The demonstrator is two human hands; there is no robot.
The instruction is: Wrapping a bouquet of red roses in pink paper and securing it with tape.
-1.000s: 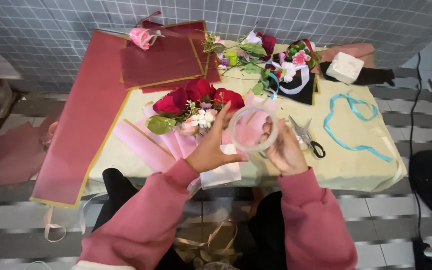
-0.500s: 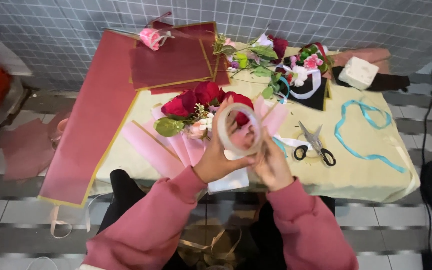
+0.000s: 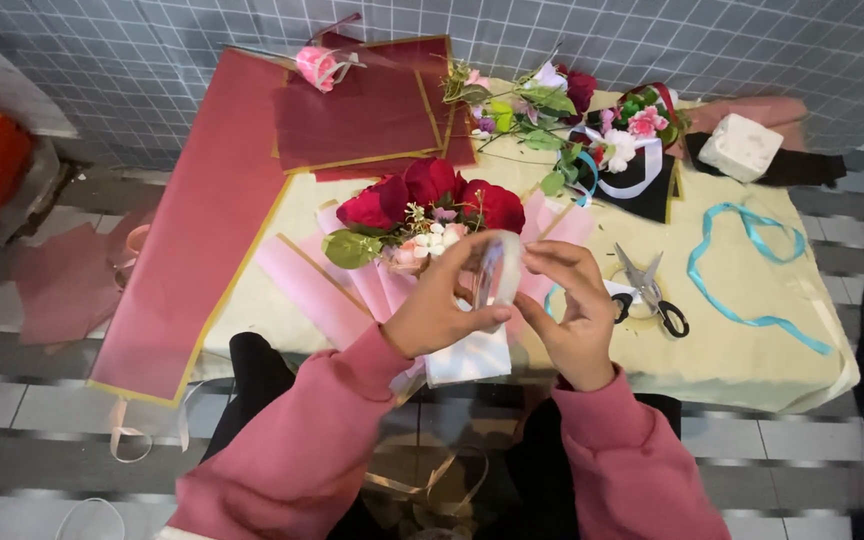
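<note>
Both hands hold a clear tape roll (image 3: 497,270) edge-on above the table's near edge. My left hand (image 3: 442,305) grips the roll from the left. My right hand (image 3: 574,305) pinches it from the right with fingers at its rim. Just behind the roll lies a bouquet of red roses (image 3: 422,200) with small white flowers, wrapped in pink paper (image 3: 302,285) with a white base (image 3: 467,358).
Dark red wrapping sheets (image 3: 352,110) hang over the table's left side. Scissors (image 3: 647,292) and a light blue ribbon (image 3: 752,270) lie to the right. A second small bouquet (image 3: 632,140), loose flowers (image 3: 522,105) and a white block (image 3: 742,148) sit at the back.
The tape roll has turned from facing the camera to edge-on. Both hands have stayed at the table's near edge, with the view shifting slightly.
</note>
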